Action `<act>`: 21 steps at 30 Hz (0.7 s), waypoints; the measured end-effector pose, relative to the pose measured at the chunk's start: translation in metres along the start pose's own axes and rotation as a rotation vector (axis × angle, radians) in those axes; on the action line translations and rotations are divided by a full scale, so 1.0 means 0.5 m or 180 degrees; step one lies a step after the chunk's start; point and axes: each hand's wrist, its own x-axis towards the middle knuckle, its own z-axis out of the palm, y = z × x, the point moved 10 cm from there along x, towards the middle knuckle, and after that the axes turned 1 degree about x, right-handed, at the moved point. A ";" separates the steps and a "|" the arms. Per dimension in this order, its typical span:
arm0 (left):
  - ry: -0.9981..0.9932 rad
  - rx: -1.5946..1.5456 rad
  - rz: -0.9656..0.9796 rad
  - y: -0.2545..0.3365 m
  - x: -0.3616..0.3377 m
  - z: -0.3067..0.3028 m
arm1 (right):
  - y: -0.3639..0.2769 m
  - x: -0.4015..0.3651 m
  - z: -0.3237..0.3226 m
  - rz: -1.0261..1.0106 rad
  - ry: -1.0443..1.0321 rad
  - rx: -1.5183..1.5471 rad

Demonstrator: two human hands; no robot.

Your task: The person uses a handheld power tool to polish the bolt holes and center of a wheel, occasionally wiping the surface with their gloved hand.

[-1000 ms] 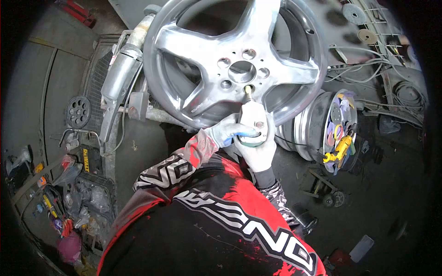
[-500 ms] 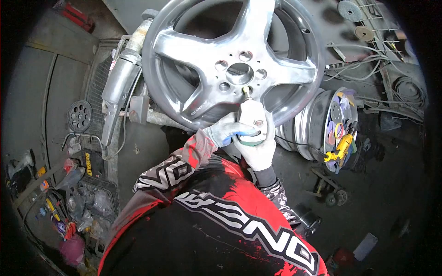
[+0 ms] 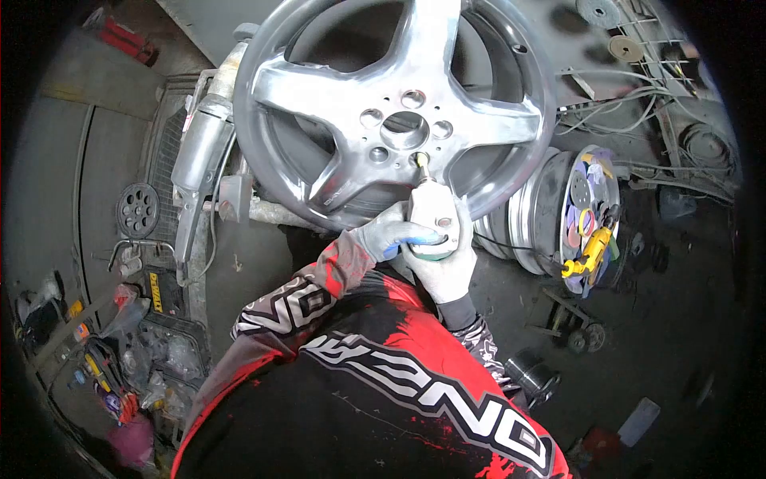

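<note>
A bare-metal five-spoke car wheel rim (image 3: 479, 128) fills the upper middle, its face toward me. Both gloved hands wrap round a die grinder (image 3: 433, 214) with a pale grey body and some green underneath. My left hand (image 3: 391, 232) grips its left side, blue-coated fingers across the body. From below and to the right, my right hand (image 3: 448, 273) closes round the rear. The tool's slim metal nose points up at the rim, its small yellowish bit (image 3: 421, 160) right at the lower bolt hole beside the centre bore.
A second rim (image 3: 531, 211) on the right holds sanding discs and a yellow power tool (image 3: 589, 254). Metal tubing with a silver cylinder (image 3: 203, 144) stands left. Cables (image 3: 614, 112) hang upper right. Cluttered bins (image 3: 171, 351) lie lower left.
The whole view has shifted slightly, with the rim now a little further left and up. Both hands keep their hold on the die grinder, its bit still at the lower bolt hole.
</note>
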 end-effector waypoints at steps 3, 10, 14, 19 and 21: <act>0.0041 -0.0199 -0.0147 -0.016 -0.012 -0.020 | -0.018 0.003 0.008 0.0106 -0.0182 -0.0040; -0.0037 0.0020 -0.0020 0.000 0.002 0.000 | -0.012 0.007 0.004 -0.0164 -0.0069 -0.0073; -0.0055 -0.0062 -0.0183 -0.012 -0.008 -0.011 | -0.014 0.004 0.017 0.0054 -0.0280 -0.0034; -0.0021 0.0130 -0.0125 0.000 -0.015 0.002 | -0.018 0.000 0.003 -0.0253 -0.0159 -0.0211; -0.0128 0.0163 -0.0115 -0.003 -0.004 0.000 | -0.022 -0.004 0.000 -0.0432 -0.0073 -0.0442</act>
